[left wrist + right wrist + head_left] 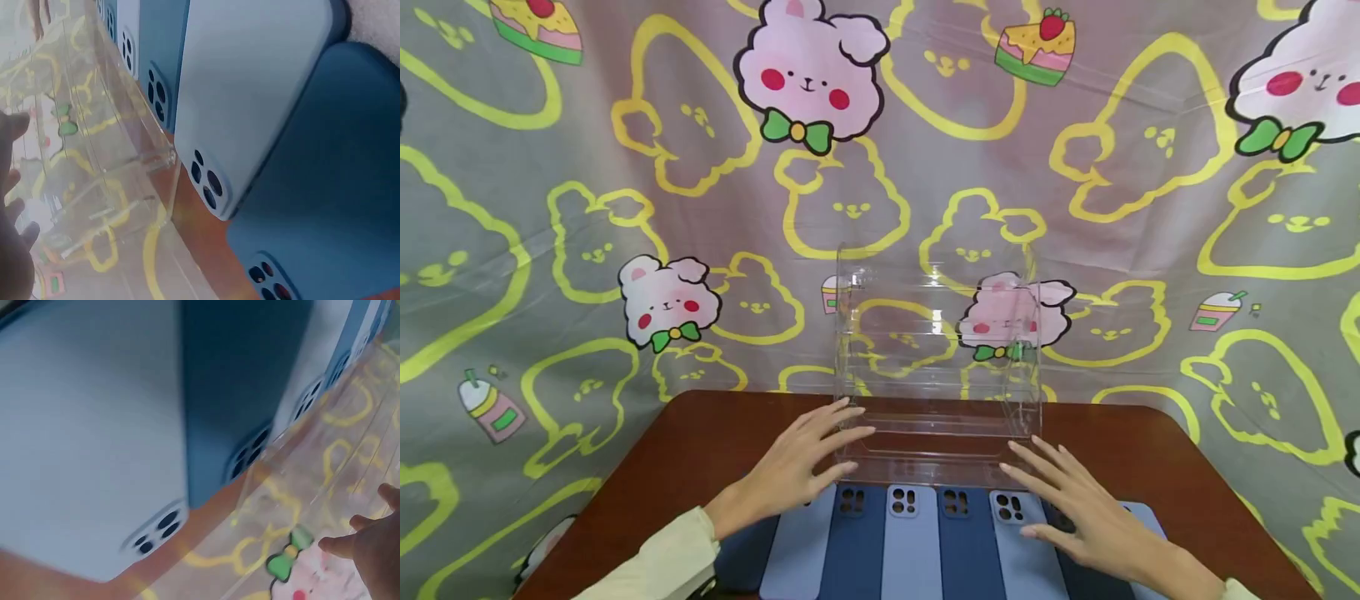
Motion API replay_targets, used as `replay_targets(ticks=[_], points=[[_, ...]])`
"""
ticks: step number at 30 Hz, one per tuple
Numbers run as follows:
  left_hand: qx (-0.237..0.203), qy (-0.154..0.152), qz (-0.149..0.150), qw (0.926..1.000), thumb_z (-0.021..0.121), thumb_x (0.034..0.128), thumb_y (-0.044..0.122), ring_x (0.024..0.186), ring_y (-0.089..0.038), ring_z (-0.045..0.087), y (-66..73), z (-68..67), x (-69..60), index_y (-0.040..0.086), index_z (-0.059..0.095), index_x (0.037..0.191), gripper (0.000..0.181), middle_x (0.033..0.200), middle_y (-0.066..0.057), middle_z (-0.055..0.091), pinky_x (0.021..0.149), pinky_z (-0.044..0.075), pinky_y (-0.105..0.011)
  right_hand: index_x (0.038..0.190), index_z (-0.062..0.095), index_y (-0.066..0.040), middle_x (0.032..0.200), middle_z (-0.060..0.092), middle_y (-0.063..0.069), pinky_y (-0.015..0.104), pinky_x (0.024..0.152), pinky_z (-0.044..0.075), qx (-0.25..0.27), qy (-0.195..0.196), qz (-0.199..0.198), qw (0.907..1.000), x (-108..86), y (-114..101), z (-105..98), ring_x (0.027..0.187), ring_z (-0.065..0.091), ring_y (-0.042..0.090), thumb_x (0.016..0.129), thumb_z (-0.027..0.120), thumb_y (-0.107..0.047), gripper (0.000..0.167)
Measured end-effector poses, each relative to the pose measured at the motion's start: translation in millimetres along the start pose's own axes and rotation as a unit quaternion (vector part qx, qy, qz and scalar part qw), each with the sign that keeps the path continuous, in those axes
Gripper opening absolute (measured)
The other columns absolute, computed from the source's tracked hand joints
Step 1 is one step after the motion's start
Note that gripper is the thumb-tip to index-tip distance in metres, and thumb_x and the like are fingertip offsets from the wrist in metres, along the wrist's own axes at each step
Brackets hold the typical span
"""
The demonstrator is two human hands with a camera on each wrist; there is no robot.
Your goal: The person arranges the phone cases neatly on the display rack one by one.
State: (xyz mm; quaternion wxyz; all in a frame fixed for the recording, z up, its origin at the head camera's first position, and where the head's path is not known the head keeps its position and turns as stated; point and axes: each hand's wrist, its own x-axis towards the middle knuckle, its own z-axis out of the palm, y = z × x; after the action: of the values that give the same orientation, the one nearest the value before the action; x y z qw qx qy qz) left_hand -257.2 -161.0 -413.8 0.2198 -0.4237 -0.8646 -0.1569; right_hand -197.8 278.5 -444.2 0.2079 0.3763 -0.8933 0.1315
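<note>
A row of phone cases in alternating light blue and dark blue lies along the front of the table, camera cutouts toward the back. Behind them stands a clear tiered display rack. My left hand, fingers spread, hovers over the left cases near the rack's front left corner. Above the right cases is my right hand, also with fingers spread, near the rack's front right corner. Neither hand grips anything. In the left wrist view a light blue case partly overlaps a dark blue one.
The brown table has rounded back corners. A curtain printed with yellow outlines and pink bunny faces hangs right behind it, and shows through the transparent rack.
</note>
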Motion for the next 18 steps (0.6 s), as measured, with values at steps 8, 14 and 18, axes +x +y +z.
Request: replay_targets(ticks=[8,14,18], points=[[-0.024,0.044,-0.037,0.9981,0.078,0.0965,0.026,0.146,-0.032,0.046,-17.8,0.1,1.0,0.027,0.053,0.154,0.063,0.163,-0.011,0.040,0.105,0.055,-0.060,0.161,0.044,-0.028,0.167,0.039,0.002,0.054,0.105,0.044,-0.079,0.006,0.045,0.9959,-17.9,22.0,-11.2,0.154,0.032,0.025,0.085,0.086,-0.038,0.087],[-0.071,0.071,-0.079,0.9918,0.077,0.0975,0.019,0.119,-0.029,0.063,-24.2,1.1,5.4,0.018,0.048,0.156,0.065,0.158,-0.016,0.040,0.083,0.062,-0.046,0.156,0.052,-0.018,0.151,0.051,0.019,0.066,0.091,0.053,-0.094,0.041,0.105,0.9892,-29.7,34.8,-14.7,0.131,0.051,0.044,0.081,0.090,-0.024,0.084],[-0.132,0.078,-0.136,0.9788,0.075,0.0991,0.016,0.127,-0.032,0.060,-28.1,3.8,7.3,0.017,0.040,0.160,0.070,0.161,-0.014,0.037,0.096,0.060,-0.054,0.149,0.055,-0.008,0.141,0.052,0.027,0.067,0.078,0.055,-0.083,0.036,0.189,0.9778,-36.2,41.8,-17.9,0.120,0.054,0.050,0.084,0.088,-0.023,0.074]])
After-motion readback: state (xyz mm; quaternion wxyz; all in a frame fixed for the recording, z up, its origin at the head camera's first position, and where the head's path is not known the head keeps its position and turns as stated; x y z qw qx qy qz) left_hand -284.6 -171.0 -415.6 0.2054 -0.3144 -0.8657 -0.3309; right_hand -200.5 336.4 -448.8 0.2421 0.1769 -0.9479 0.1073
